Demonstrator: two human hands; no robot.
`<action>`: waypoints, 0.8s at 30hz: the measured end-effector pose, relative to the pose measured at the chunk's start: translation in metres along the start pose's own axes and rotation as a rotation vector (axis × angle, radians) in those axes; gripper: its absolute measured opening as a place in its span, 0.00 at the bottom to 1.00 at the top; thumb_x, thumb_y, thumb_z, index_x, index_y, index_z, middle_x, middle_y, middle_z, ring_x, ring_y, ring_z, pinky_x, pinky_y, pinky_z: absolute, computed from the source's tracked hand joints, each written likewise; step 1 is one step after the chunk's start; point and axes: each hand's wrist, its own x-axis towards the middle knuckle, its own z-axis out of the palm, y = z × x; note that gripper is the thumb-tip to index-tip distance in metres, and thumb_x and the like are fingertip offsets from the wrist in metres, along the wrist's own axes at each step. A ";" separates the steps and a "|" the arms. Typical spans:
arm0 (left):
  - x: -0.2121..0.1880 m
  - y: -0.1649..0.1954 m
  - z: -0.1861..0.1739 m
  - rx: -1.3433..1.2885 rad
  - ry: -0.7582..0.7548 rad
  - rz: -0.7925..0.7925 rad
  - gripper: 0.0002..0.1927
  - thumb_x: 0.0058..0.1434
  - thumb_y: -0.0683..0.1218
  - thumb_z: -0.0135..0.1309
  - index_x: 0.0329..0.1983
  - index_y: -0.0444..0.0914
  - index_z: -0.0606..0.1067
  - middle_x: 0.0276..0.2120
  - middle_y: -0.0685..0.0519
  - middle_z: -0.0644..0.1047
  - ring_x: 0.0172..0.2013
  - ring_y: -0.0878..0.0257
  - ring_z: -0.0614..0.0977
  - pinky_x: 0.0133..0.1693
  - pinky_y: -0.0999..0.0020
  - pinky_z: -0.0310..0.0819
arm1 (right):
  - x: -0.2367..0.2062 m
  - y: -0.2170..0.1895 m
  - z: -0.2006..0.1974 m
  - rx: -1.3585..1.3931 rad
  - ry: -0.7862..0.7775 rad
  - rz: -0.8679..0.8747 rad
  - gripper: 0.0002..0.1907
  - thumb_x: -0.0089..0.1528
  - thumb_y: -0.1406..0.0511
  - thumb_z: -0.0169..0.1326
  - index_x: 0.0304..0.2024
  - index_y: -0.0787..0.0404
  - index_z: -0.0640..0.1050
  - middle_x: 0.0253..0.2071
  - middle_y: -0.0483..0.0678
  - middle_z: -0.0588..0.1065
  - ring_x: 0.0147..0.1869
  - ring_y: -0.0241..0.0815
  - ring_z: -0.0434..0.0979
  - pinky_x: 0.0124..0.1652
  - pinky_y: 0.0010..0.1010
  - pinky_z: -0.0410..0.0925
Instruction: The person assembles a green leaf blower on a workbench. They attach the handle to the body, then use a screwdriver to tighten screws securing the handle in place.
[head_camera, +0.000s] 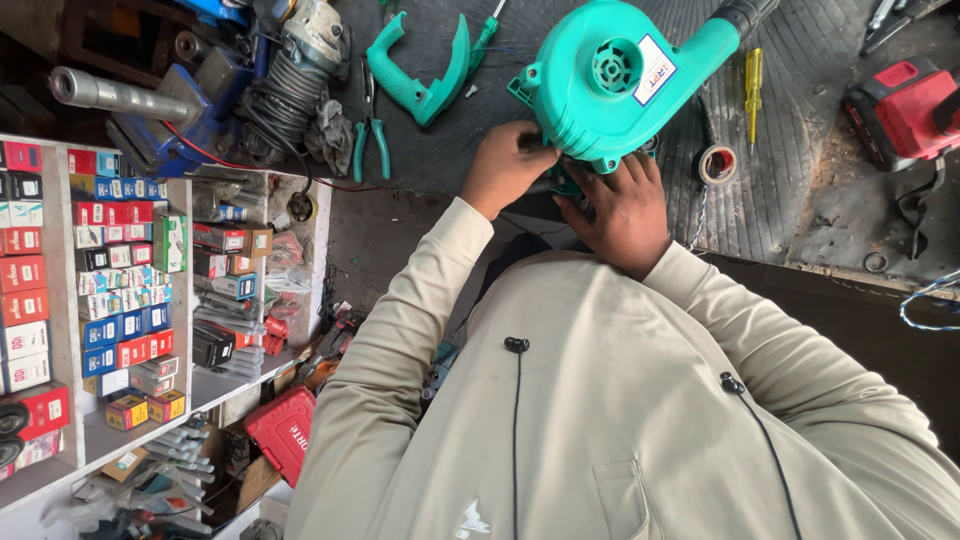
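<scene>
A teal electric blower (610, 85) with a round side vent and a dark nozzle lies on the dark ribbed workbench mat (800, 190). My left hand (510, 165) pinches the lower left edge of its housing. My right hand (620, 210) rests against the blower's underside, with its fingers spread and its fingertips tucked at a dark part under the body. A separate teal handle shell (415, 80) lies to the left of the blower. My beige sleeves and chest fill the lower part of the view.
On the mat lie a green-handled screwdriver (487, 35), green pliers (370, 135), a yellow screwdriver (752, 90), a tape roll (716, 163) and a red power tool (910, 110). An angle grinder with coiled cable (290, 70) and a blue vise (170, 110) sit at left. Shelves of small boxes (120, 270) stand beyond.
</scene>
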 end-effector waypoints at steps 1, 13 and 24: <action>0.000 0.001 0.000 0.060 -0.002 -0.022 0.12 0.56 0.46 0.61 0.36 0.32 0.80 0.28 0.47 0.83 0.29 0.60 0.85 0.33 0.66 0.76 | 0.000 0.000 0.000 0.000 0.004 -0.002 0.25 0.60 0.59 0.67 0.58 0.59 0.80 0.55 0.53 0.74 0.60 0.57 0.73 0.58 0.49 0.65; 0.012 0.002 0.012 0.308 0.052 -0.019 0.21 0.52 0.57 0.64 0.34 0.34 0.79 0.35 0.40 0.82 0.39 0.41 0.84 0.40 0.50 0.78 | 0.000 0.001 0.000 0.014 0.004 -0.001 0.22 0.59 0.59 0.68 0.54 0.58 0.81 0.53 0.52 0.75 0.59 0.54 0.74 0.57 0.48 0.65; 0.007 -0.006 -0.001 0.185 -0.040 0.182 0.16 0.60 0.50 0.58 0.42 0.32 0.79 0.35 0.38 0.82 0.38 0.42 0.85 0.38 0.55 0.79 | 0.002 0.007 0.001 -0.007 -0.002 -0.029 0.21 0.59 0.58 0.68 0.53 0.57 0.81 0.53 0.51 0.75 0.58 0.53 0.74 0.56 0.48 0.66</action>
